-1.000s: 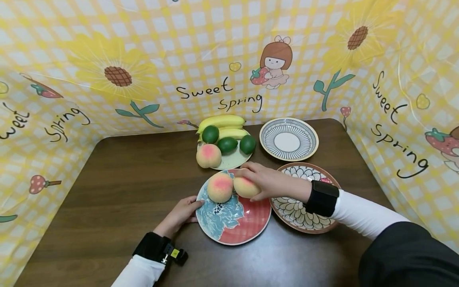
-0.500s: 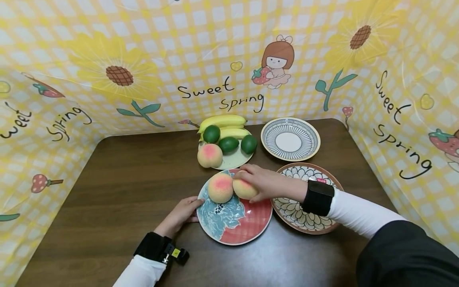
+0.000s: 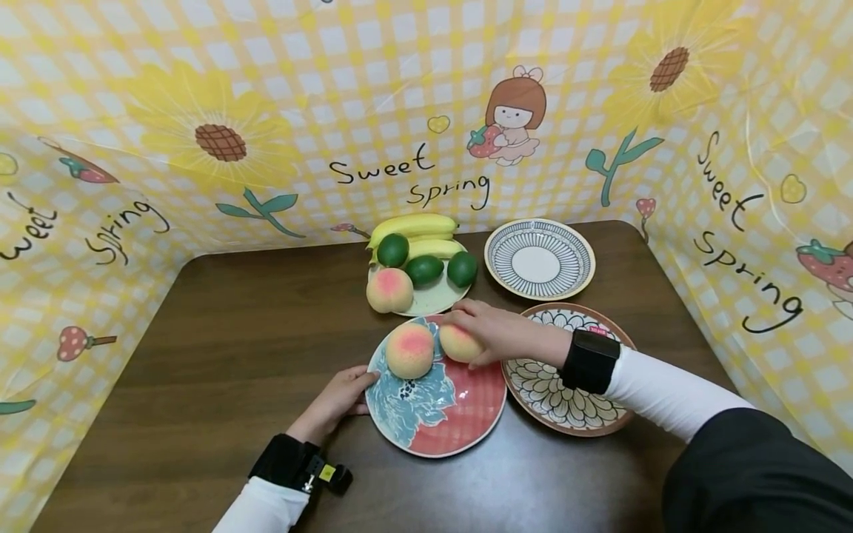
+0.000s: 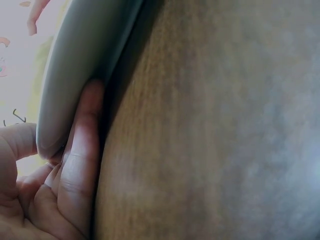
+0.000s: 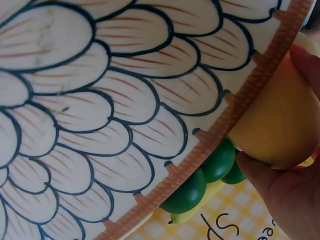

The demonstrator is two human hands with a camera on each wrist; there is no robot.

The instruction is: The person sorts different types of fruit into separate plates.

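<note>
My left hand (image 3: 336, 400) pinches the left rim of a red and blue flowered plate (image 3: 466, 418). In the left wrist view, the thumb lies over the rim and the fingers (image 4: 82, 150) reach beneath it. My right hand (image 3: 503, 333) holds a peach (image 3: 458, 345) at the back right of that plate; whether the peach touches the plate I cannot tell. Another peach (image 3: 409, 352) sits on the plate just left of it. In the right wrist view, the fingers and thumb curve round the held peach (image 5: 280, 120), partly out of frame.
Behind the flowered plate, a pale green plate (image 3: 433, 297) bears bananas (image 3: 413, 225), several green fruits (image 3: 423, 270) and a peach (image 3: 389, 289). A white striped plate (image 3: 536, 263) stands at the back right. A brown-rimmed petal-patterned plate (image 3: 566, 400) lies under the right forearm.
My right hand has shifted slightly right with the peach, and a small gap now shows between the two peaches on the flowered plate. The left hand keeps its place.
</note>
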